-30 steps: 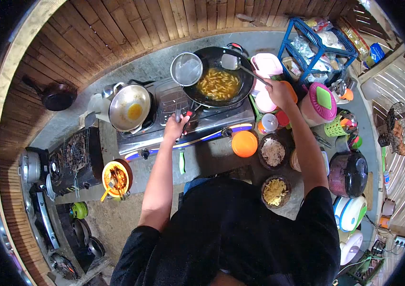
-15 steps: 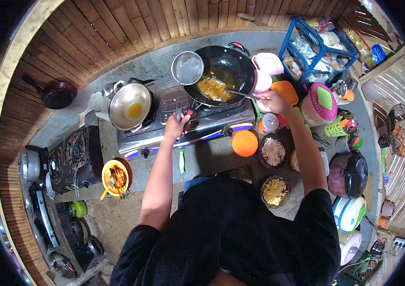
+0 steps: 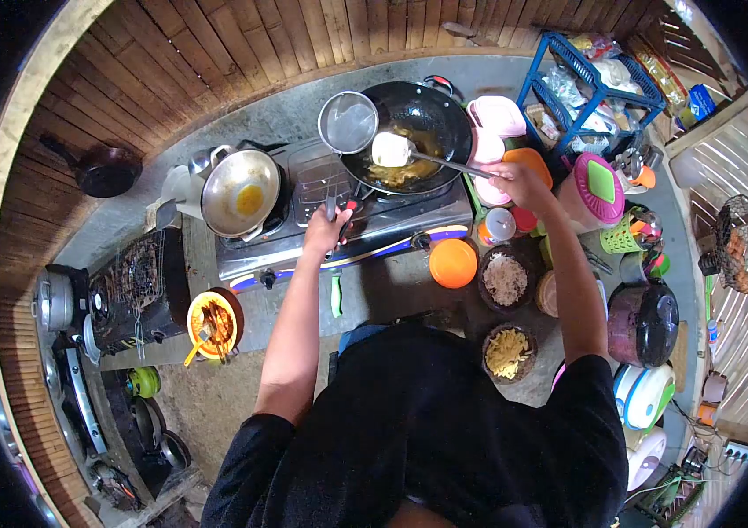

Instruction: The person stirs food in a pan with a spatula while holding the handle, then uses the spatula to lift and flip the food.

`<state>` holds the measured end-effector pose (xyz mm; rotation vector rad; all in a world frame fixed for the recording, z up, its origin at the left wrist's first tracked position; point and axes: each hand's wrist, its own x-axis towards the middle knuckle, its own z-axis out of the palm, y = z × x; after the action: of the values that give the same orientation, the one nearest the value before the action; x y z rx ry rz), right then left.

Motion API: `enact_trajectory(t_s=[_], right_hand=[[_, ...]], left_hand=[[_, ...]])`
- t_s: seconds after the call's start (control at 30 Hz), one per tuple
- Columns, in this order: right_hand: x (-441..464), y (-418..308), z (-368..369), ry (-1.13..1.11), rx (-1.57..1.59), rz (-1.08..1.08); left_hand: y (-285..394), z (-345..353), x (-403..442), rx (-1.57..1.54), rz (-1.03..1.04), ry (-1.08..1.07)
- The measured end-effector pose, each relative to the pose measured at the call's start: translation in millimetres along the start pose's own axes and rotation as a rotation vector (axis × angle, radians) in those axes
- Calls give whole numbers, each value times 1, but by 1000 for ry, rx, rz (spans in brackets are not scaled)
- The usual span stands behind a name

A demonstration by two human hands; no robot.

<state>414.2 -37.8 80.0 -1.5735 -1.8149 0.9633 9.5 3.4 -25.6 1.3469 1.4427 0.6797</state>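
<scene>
My right hand [image 3: 520,186] gripped the spatula [image 3: 392,150] and left hand [image 3: 324,233] the strainer [image 3: 348,122]; slow strokes seemed best in the twelve-o'clock wok [image 3: 447,123].

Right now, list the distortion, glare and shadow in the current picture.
Head view: fisheye distortion bows the slatted wall, corners black; head view: glare turns the spatula blade nearly white; head view: a dark shadow falls on the counter, left of the orange lid.

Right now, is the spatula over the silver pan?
No, the right hand holds the spatula over the black wok, while the silver pan sits off to the left.
</scene>
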Motion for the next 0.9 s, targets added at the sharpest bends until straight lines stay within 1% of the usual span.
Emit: enact_trajectory(t_s=[0.03,0.1,0.13,0.2,0.23,0.3,0.33,0.4,0.43,0.47,0.53,0.6,0.67,0.7,0.77,0.8,0.87,0.9], right_hand=[[3,8,-1,0,0,0],[13,24,-3,102,-173,-104],[17,28,-2,102,-173,-104],[25,31,3,301,-385,-79],[27,31,7,302,-385,-79],[35,30,17,469,-337,-131],[39,30,21,470,-335,-134],[47,34,27,402,-347,-52],[51,39,31,385,-383,-45],[53,43,35,386,-383,-46],[52,38,46,320,-278,-123],[48,35,48,307,-251,-134],[47,35,49,93,-30,44],[42,32,49,93,-31,45],[33,27,47,-10,110,30],[32,32,46,-10,110,30],[31,52,43,-113,275,58],[30,57,37,-113,275,60]], left_hand=[[-3,1,2,-24,11,3],[-2,0,1,-10,4,-8],[2,-1,-1,5,-4,-18],[11,-1,-7,26,-16,-4],[14,0,-9,49,-29,12],[16,0,-9,54,-28,11],[16,-1,-9,59,-32,8],[15,-1,-9,52,-33,11],[15,0,-9,44,-36,11],[15,0,-9,44,-34,12],[12,-1,-7,58,-8,3],[11,-1,-6,49,-7,5],[10,0,-7,40,-9,4],[11,0,-8,43,-6,2],[13,-1,-8,46,-1,1],[9,-1,-5,47,3,2],[8,-1,-5,48,4,1],[9,-1,-6,47,-2,-1]])
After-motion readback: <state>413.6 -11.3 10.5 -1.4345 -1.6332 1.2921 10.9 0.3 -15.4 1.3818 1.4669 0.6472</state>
